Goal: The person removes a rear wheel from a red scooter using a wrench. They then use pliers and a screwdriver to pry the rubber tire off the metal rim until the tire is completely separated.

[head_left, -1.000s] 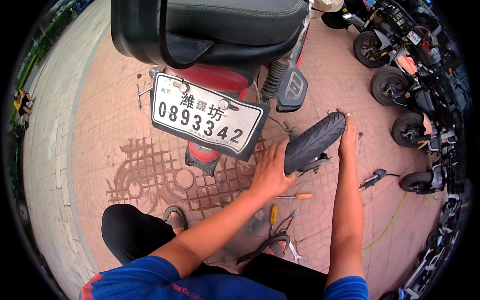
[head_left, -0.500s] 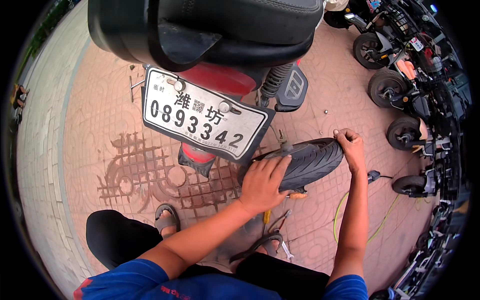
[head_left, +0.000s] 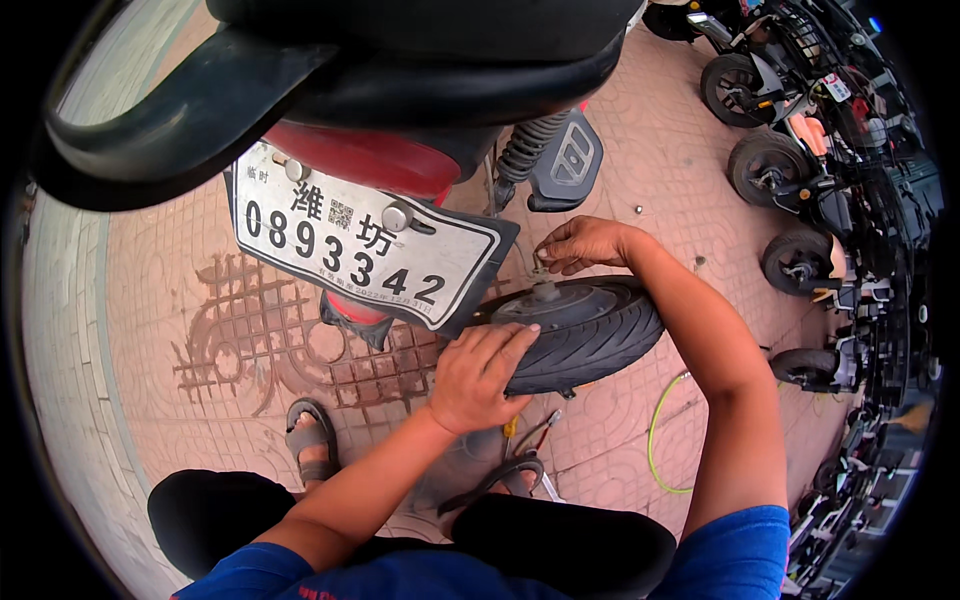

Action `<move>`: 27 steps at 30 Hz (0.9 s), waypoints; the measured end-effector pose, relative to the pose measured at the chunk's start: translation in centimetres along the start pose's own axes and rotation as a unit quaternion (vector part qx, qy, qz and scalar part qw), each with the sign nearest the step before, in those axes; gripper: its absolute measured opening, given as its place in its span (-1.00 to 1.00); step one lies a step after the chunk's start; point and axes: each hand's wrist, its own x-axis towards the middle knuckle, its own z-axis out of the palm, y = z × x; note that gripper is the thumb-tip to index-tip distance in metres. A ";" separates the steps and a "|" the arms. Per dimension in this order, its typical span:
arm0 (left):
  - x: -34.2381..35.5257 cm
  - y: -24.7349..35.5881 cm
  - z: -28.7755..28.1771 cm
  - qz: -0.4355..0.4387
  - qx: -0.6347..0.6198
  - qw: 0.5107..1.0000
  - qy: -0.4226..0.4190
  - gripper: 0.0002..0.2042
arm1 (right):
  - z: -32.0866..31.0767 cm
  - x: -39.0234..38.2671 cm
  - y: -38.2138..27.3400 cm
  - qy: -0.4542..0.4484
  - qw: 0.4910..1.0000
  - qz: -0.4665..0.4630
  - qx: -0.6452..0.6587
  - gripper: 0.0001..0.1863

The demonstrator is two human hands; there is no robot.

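My left hand (head_left: 475,380) grips the near left side of a black motor wheel (head_left: 595,340), which lies tilted on its side behind a scooter (head_left: 420,80). My right hand (head_left: 585,245) reaches over the wheel, with its fingertips closed on the top of the axle (head_left: 543,286) or a small piece on it; that part is too small to make out. A white plate (head_left: 370,245) on the scooter hangs beside the wheel, near my left hand, under a black seat and rail. A shock spring (head_left: 525,150) is above my right hand.
Several parked scooters (head_left: 770,170) line the right side. A yellow-green hose (head_left: 657,430) lies on the paving right of the wheel. Hand tools (head_left: 545,430) lie below it, near my sandalled feet (head_left: 310,440). A small metal piece (head_left: 638,209) lies beyond the wheel.
The wheel has tipped from more upright to lying on its side. My right hand has left the tyre's right end and moved inward to the axle; my left hand has moved down-left with the wheel.
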 end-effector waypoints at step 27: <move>1.6 -0.6 0.0 0.010 0.012 1.000 -0.010 -0.12 | -2.1 -7.4 3.7 0.322 0.934 -0.151 0.033 -0.50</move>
